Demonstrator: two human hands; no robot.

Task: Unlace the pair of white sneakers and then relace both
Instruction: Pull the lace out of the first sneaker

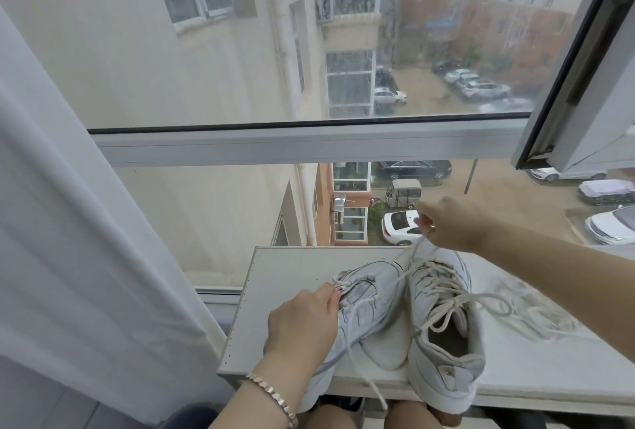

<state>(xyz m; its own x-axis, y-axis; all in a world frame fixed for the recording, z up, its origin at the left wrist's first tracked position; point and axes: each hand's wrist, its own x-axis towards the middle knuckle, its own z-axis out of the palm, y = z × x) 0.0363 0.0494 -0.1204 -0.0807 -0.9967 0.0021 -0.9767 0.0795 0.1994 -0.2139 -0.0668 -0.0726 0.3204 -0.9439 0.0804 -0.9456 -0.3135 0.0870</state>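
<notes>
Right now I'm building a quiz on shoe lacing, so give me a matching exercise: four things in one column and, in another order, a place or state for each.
Column one:
1. left hand
2. right hand
3. upright sneaker
4. bracelet

Column two:
A. laced, sole down on the white board
B. pinches a lace drawn upward
C. round the wrist of the left hand
D. grips the tilted sneaker

Pairs: 1-D, 2-B, 3-A, 4-C.
</notes>
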